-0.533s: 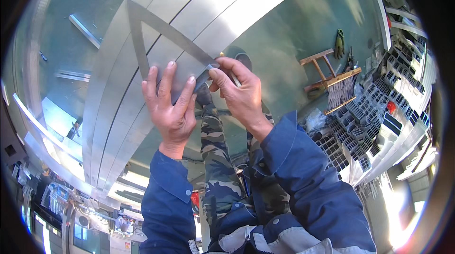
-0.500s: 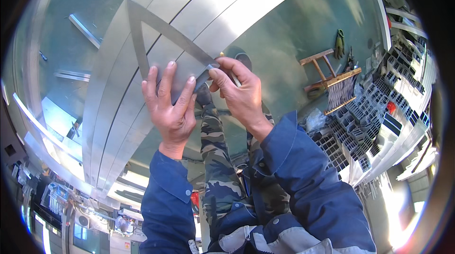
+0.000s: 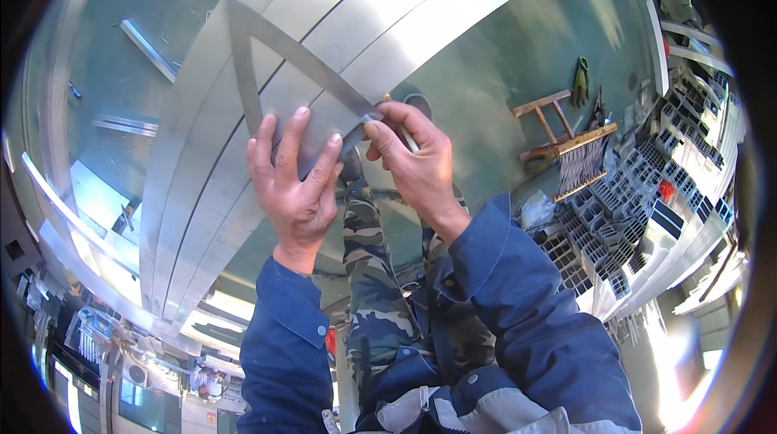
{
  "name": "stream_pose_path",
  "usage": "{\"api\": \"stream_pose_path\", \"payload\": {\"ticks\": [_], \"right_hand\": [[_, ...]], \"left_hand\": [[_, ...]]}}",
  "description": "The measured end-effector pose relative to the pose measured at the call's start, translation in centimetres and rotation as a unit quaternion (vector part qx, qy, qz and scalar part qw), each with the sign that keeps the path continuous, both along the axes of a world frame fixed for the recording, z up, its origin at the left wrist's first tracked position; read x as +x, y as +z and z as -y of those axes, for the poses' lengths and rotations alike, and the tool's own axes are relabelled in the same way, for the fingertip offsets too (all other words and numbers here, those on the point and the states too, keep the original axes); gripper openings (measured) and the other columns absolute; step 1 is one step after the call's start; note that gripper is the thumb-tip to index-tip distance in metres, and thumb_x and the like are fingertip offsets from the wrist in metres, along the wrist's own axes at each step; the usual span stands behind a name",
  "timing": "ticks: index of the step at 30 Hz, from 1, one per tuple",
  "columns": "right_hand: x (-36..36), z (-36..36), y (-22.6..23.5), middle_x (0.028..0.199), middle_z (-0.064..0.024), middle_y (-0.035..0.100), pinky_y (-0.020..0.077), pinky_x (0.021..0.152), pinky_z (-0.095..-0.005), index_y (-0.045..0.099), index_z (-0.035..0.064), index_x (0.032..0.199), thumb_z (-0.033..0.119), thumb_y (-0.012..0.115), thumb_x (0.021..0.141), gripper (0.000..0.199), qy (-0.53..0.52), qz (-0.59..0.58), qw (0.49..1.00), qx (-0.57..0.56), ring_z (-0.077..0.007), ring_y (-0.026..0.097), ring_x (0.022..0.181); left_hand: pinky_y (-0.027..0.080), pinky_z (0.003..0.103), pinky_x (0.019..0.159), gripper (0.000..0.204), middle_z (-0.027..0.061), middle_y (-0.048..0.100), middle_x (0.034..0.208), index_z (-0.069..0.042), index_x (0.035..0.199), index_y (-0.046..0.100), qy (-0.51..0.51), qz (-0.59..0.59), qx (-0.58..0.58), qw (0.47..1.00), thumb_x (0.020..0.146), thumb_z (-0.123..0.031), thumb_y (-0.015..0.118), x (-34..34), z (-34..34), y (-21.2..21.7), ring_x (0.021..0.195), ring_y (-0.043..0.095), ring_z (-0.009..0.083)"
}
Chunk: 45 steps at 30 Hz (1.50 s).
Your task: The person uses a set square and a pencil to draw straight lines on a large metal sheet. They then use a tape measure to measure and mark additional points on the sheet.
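Note:
A flat metal triangle square (image 3: 303, 58) lies across long silvery metal profiles (image 3: 212, 102) side by side. My left hand (image 3: 295, 179) is open, its fingers spread and pressing on the square's lower part and the metal beside it. My right hand (image 3: 417, 155) is closed at the square's right corner, thumb and forefinger pinched there. A slim, pale pencil-like stick (image 3: 411, 142) pokes out between its fingers. Below that corner, between the hands, shows a short grey textured edge (image 3: 353, 139); the fingers partly hide it.
A wooden stool with a woven seat (image 3: 581, 159) stands on the green floor to the right, with a green glove (image 3: 581, 82) near it. Stacked hollow metal profiles (image 3: 603, 220) fill the far right. A loose metal bar (image 3: 148, 50) lies on the floor at the left.
The view has shifted slightly, so the square and both hands sit a little farther right. My hands keep nearly the same hold on the square's corner and face.

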State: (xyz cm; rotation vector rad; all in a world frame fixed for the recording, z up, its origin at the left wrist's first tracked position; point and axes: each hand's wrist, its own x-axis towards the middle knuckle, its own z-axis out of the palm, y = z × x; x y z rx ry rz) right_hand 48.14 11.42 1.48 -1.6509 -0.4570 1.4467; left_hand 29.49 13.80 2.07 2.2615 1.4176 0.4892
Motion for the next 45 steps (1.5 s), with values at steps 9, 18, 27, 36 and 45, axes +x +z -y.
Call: {"api": "stream_pose_path", "payload": {"ticks": [9,18,27,36,45], "right_hand": [[0.2,0.0,0.0,0.092,0.0007,0.073,0.0580,0.071,-0.0239,0.072,-0.0039,0.126,0.012,0.078,0.108,0.025,0.014,0.029,0.999,0.009,-0.0050,0.068,0.080],[0.9,0.4,0.1,0.093,-0.0033,0.075,0.0587,0.072,-0.0260,0.069,-0.0041,0.137,0.009,0.072,0.110,0.030,0.062,0.105,0.992,0.022,-0.0064,0.068,0.079],[3.0,-3.6,3.4,0.105,-0.0139,0.077,0.0602,0.074,-0.0344,0.069,-0.0026,0.144,-0.002,0.074,0.100,0.044,0.149,0.305,0.905,0.255,-0.0228,0.074,0.083],[0.7,-7.8,-0.6,0.105,-0.0149,0.076,0.0616,0.076,-0.0400,0.072,0.0021,0.122,-0.007,0.077,0.090,0.034,0.170,0.361,0.851,0.342,-0.0345,0.075,0.088],[0.5,-8.1,-0.9,0.106,-0.0146,0.076,0.0621,0.077,-0.0411,0.072,0.0025,0.119,-0.005,0.078,0.091,0.030,0.185,0.375,0.835,0.357,-0.0344,0.076,0.090]], "left_hand": [[0.037,0.055,0.125,0.035,0.0084,0.064,0.161,-0.023,0.129,0.086,0.001,-0.007,0.002,1.000,0.094,-0.020,0.084,-0.1,0.1,-0.1,0.152,0.049,0.0416],[0.037,0.055,0.125,0.035,0.0079,0.064,0.160,-0.023,0.128,0.086,0.006,0.011,-0.001,1.000,0.094,-0.021,0.084,0.1,0.1,-0.3,0.152,0.049,0.0409],[0.033,0.058,0.128,0.037,0.0052,0.065,0.160,-0.030,0.125,0.087,0.031,-0.003,-0.018,0.999,0.090,-0.019,0.086,0.0,0.6,-0.3,0.155,0.048,0.0404],[0.035,0.059,0.127,0.038,0.0044,0.065,0.159,-0.030,0.123,0.087,0.034,-0.003,-0.015,0.999,0.088,-0.016,0.086,0.3,0.5,-0.4,0.153,0.051,0.0409],[0.034,0.060,0.127,0.037,0.0037,0.065,0.159,-0.029,0.119,0.088,0.041,0.000,-0.019,0.999,0.085,-0.014,0.086,0.4,0.6,-0.4,0.154,0.049,0.0401]]}}
